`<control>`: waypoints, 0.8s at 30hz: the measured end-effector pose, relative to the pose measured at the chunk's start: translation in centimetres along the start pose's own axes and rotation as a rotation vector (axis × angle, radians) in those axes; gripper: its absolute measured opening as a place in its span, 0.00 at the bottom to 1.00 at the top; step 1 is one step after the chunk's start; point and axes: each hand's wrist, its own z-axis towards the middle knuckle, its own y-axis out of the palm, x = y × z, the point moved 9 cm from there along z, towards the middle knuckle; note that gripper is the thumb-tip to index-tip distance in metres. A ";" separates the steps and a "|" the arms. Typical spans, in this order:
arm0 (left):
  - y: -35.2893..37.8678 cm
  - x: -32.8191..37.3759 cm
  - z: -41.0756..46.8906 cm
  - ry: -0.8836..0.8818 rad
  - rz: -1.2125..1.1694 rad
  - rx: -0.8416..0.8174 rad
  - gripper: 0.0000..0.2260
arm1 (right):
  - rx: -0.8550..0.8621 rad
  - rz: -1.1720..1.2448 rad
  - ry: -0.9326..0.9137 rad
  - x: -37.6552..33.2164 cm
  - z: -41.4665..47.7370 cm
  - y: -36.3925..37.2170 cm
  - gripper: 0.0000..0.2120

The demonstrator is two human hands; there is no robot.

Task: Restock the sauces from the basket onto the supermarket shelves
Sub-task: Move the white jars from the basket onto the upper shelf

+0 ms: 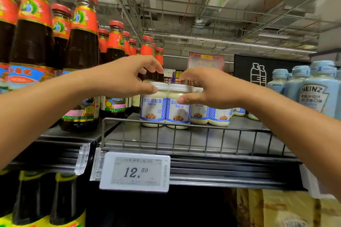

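Reading 丘比沙拉酱 on blue labels, the left jar point(153, 109) and right jar point(178, 114) stand mid-frame behind the shelf's wire rail point(239, 130). The left hand point(121, 77) curls over one lid, thumb on its rim. The right hand point(208, 88) pinches the other jar. The price tag point(135, 170) reads 12.50. Heinz bottles point(313, 96) stand at right.

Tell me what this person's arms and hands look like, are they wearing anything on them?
The left forearm and right forearm are bare, with no sleeves in view. The left hand and right hand have no gloves. No watch, bracelet or ring shows on the parts of the wrists and fingers that can be seen.
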 end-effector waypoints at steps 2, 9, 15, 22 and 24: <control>-1.1 1.0 -0.6 0.025 0.055 0.083 0.15 | 0.083 0.029 0.015 -0.1 -0.5 -1.0 0.29; -2.7 4.5 -3.9 0.004 0.074 0.162 0.11 | 0.335 0.210 -0.066 -2.7 -2.6 -4.4 0.15; -3.6 8.6 -8.6 -0.047 0.046 0.236 0.09 | 0.396 0.358 -0.221 -6.4 -5.5 -5.3 0.11; -4.8 13.1 -17.9 -0.163 0.053 0.334 0.11 | 0.424 0.676 -0.414 -12.8 -10.3 -4.8 0.07; -5.1 13.8 -21.3 -0.213 0.044 0.356 0.10 | 0.388 0.770 -0.455 -15.2 -11.5 -3.8 0.07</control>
